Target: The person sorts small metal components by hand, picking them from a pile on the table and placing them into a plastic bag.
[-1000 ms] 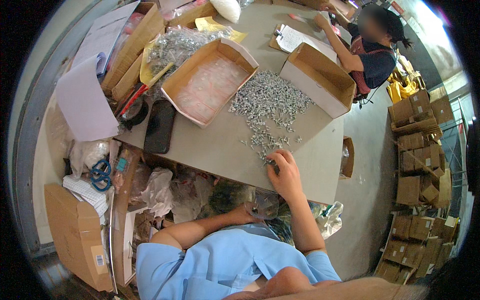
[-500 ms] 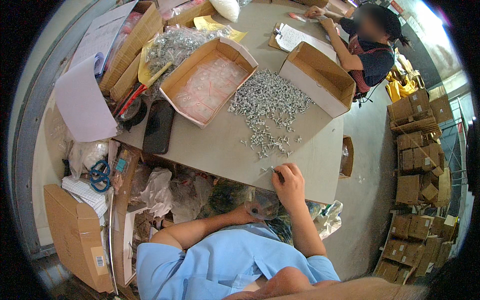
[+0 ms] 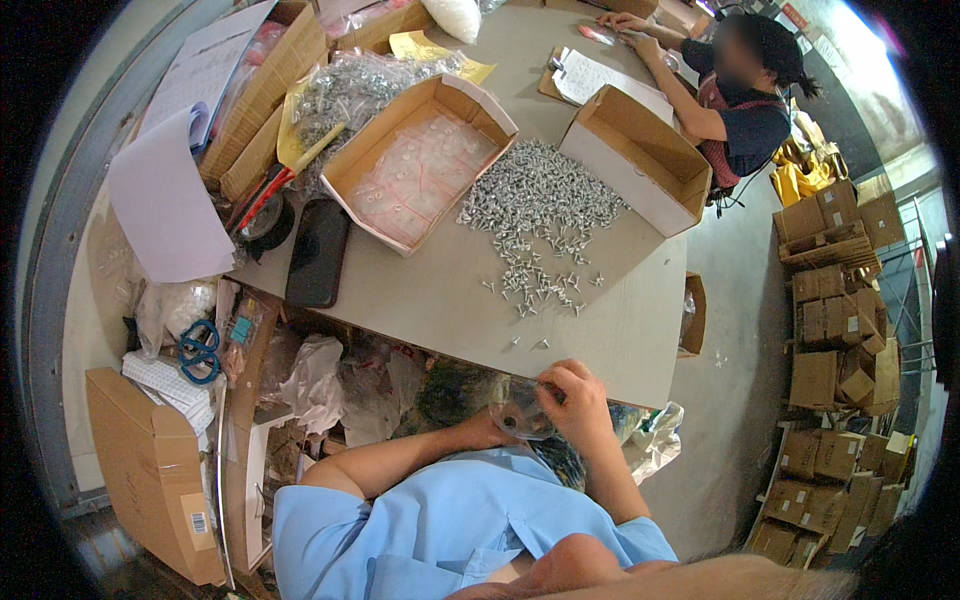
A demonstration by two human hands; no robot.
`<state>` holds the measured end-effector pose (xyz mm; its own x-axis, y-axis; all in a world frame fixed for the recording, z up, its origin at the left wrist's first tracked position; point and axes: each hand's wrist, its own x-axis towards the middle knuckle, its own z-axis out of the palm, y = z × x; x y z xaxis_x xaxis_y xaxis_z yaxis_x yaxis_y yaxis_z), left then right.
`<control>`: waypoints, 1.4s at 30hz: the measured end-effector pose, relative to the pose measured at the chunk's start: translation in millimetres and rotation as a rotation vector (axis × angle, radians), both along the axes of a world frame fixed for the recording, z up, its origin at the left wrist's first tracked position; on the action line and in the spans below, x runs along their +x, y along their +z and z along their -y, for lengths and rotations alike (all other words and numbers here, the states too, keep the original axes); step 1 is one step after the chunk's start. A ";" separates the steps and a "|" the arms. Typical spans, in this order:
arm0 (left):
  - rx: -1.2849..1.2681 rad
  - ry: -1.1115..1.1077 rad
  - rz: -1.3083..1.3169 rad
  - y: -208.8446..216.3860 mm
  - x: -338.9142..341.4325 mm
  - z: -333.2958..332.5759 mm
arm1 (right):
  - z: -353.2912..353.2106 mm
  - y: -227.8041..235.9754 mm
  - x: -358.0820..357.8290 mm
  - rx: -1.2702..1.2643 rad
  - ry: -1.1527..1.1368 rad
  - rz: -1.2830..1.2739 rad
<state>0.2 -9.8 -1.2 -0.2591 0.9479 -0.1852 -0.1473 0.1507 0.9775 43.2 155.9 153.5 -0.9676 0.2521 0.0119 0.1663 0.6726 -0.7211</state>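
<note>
My left hand (image 3: 487,428) is closed at the table's front edge, on what looks like a clear plastic bag (image 3: 522,412); its fingers are partly hidden. Over the right side of this bag is my right hand (image 3: 572,392), its fingers curled together. Whatever they pinch is too small or hidden to make out. Just beyond the hands, two loose screws (image 3: 541,345) lie near the edge. Farther in spreads a big pile of silver screws (image 3: 540,200). A shallow cardboard box (image 3: 345,165) left of the pile holds clear bags with red lines and small pale rings.
An open white carton (image 3: 640,180) stands right of the pile, near a clipboard (image 3: 610,80). A black phone (image 3: 318,255) lies at the left. Across the table a person (image 3: 735,110) works with both hands. Stacked cartons (image 3: 835,310) line the right. Blue-handled scissors (image 3: 200,352) sit lower left.
My right hand has drawn back from the screws near the table edge to the clear bag. The loose screws there have shifted slightly. My left hand stays put.
</note>
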 end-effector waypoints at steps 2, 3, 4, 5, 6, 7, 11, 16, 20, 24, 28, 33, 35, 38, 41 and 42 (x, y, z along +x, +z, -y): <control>-0.034 -0.013 0.033 -4.9 2.1 -1.1 | -4.0 12.5 -3.0 -0.257 0.097 0.161; -0.051 -0.018 0.050 -8.5 3.5 -1.3 | -4.2 11.0 -8.1 -0.155 0.031 0.099; -0.055 -0.017 0.028 -12.0 4.3 -1.2 | -4.0 6.7 -15.5 -0.053 -0.036 0.034; -0.060 -0.015 0.007 -15.2 4.9 -0.5 | -3.0 2.6 -22.8 0.049 -0.102 -0.030; -0.065 -0.012 -0.015 -18.0 5.5 0.2 | -1.0 0.0 -29.1 0.097 -0.104 -0.090; -0.077 -0.012 -0.025 -14.8 4.5 -0.3 | 1.1 -2.9 -35.7 0.145 -0.107 -0.150; -0.109 -0.029 -0.026 -16.1 4.4 -2.2 | 9.5 -22.6 -59.7 0.257 -0.104 -0.261; -0.034 -0.022 0.007 -19.8 4.2 -2.8 | 16.6 -27.0 -69.1 0.276 -0.128 -0.229; 0.016 0.034 -0.012 -28.2 9.4 -2.7 | 17.3 -26.4 -56.1 0.293 -0.120 -0.216; 0.059 0.129 -0.153 -32.2 15.3 -2.1 | 20.8 -10.4 -25.8 0.219 -0.033 -0.132; 0.024 0.089 -0.054 -40.6 15.5 -6.4 | 10.4 1.1 -10.0 -0.013 0.011 -0.015; -0.097 -0.010 -0.044 0.2 0.1 -7.7 | -1.0 -3.7 -11.0 -0.132 -0.057 0.029; -0.091 -0.045 -0.023 -6.8 -1.4 -8.1 | -1.1 -4.9 -11.1 -0.132 -0.062 0.030; -0.086 -0.067 -0.084 -8.8 -1.7 -6.2 | 0.0 -5.8 -9.5 -0.131 -0.051 -0.011; -0.158 -0.035 -0.382 -12.1 -3.5 3.4 | 3.7 -8.9 -6.9 -0.041 0.015 -0.102; -0.194 -0.016 -0.514 -12.9 -6.5 9.9 | 5.9 -9.9 -5.3 0.003 0.047 -0.138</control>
<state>-6.3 -19.7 -14.1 -0.3484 0.9134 -0.2104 0.3455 0.3338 0.8770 37.9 150.0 143.6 -0.9675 0.2063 0.1464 0.0340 0.6795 -0.7328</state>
